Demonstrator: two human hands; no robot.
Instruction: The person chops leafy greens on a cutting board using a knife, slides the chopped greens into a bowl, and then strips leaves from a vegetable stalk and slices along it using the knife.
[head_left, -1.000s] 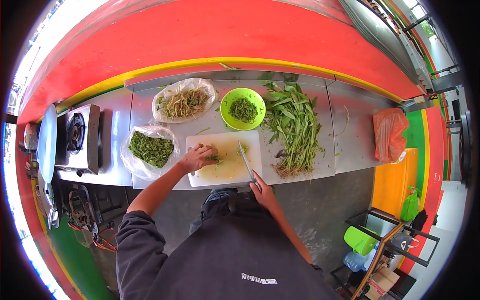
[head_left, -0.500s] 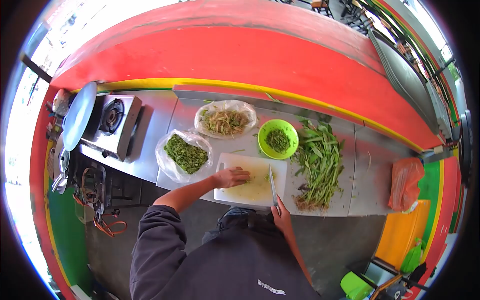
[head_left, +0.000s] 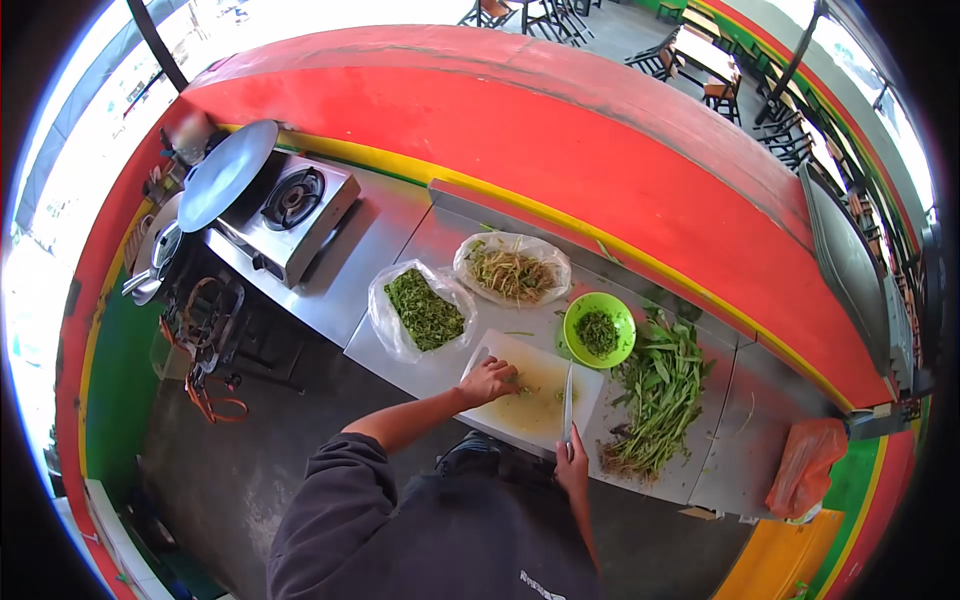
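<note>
My left hand [head_left: 488, 382] rests on the left part of the white cutting board [head_left: 500, 425]. Its fingers are bent and slightly apart, with the tips against small bits of chopped greens [head_left: 524, 388]; nothing plainly sits in its grip. My right hand [head_left: 572, 466] is closed round the handle of a knife [head_left: 568, 400], whose blade points away from me over the board's right side. Just beyond the board stands a lime-green bowl [head_left: 625, 330] with chopped greens in it. Long leafy greens with roots [head_left: 660, 395] lie to the right.
A plastic bag of chopped greens [head_left: 425, 308] and a bag of root trimmings [head_left: 512, 272] stand left of the bowl. Farther left are a gas stove [head_left: 290, 215] and a wok [head_left: 228, 175]. An orange bag [head_left: 806, 468] sits at the right end. A red wall [head_left: 560, 150] borders the counter.
The head view has turned, so the counter now appears tilted and shifted right. My left hand's fingers are more bent on the board. The knife remains in my right hand.
</note>
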